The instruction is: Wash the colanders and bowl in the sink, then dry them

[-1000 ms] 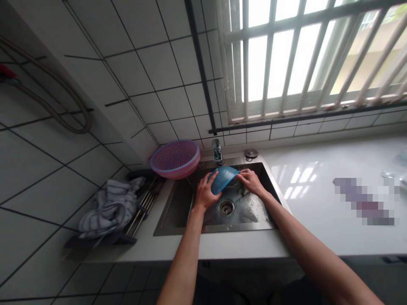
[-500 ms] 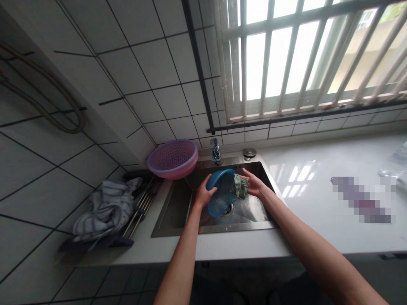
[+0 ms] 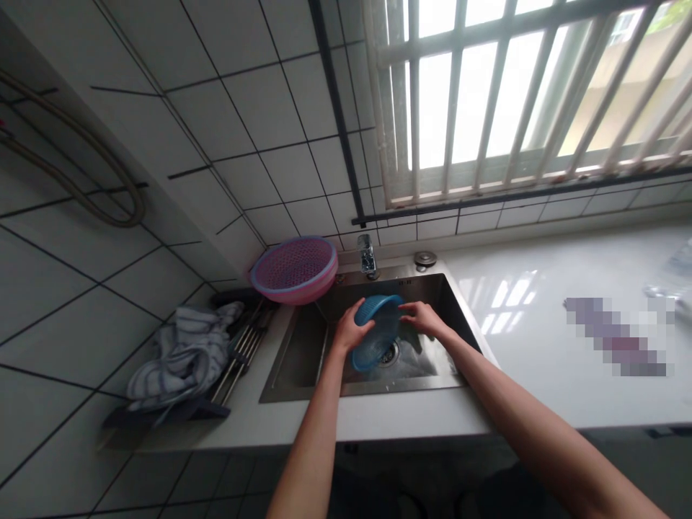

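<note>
A: In the head view, where to look for the blue plastic colander (image 3: 378,306)?

B: Within the stainless-steel sink (image 3: 427,383), partly over the drain (image 3: 393,354) — tilted.

A: And room for moving?

B: Bounded behind by the faucet (image 3: 366,252), with the round metal stopper (image 3: 425,259) near the back right corner. Crowded at the back left by the pink colander (image 3: 295,294), overlapping that corner. Roomiest to the right of the drain and out to the front rim, then past the right edge across the white countertop (image 3: 546,346).

A: Pointing which way?

B: Turned mouth-first toward the right hand (image 3: 424,317), as far as the blur allows. Stretched along its long axis from upper right, by that hand, down to lower left.

A: Gripped how?

B: Clasped at the left side by the left hand (image 3: 352,330), between thumb and fingers. On the right, with fingertips bent at the rim — impossible to tell whether pinching. Seen just below, partly hidden: a grey-green cloth (image 3: 414,337).
</note>
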Action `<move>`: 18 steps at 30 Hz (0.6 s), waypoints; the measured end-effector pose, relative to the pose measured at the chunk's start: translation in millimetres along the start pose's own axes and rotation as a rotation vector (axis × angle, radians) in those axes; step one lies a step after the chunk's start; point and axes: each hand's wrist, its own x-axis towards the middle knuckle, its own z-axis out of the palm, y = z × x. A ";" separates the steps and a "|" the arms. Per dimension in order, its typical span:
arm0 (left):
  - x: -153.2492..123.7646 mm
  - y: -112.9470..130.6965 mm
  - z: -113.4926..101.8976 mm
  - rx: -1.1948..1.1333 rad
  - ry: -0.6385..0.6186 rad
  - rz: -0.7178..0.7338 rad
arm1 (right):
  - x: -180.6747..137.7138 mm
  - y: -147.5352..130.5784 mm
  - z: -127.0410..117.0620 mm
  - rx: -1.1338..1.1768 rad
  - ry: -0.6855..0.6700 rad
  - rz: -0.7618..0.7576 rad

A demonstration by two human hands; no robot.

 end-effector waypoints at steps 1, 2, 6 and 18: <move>1.2 -1.1 0.0 -0.061 0.005 -0.046 | -0.5 -1.9 -1.7 0.129 -0.032 0.017; 2.6 -2.4 0.0 -0.132 0.016 -0.090 | -0.9 -4.9 -3.5 0.293 -0.064 0.037; 7.3 -6.6 -0.7 -0.419 0.070 -0.233 | -3.3 -23.3 -15.1 0.920 -0.214 0.154; 1.9 6.2 -1.5 -0.736 0.019 -0.397 | -2.9 -18.9 -31.9 1.094 -0.189 0.118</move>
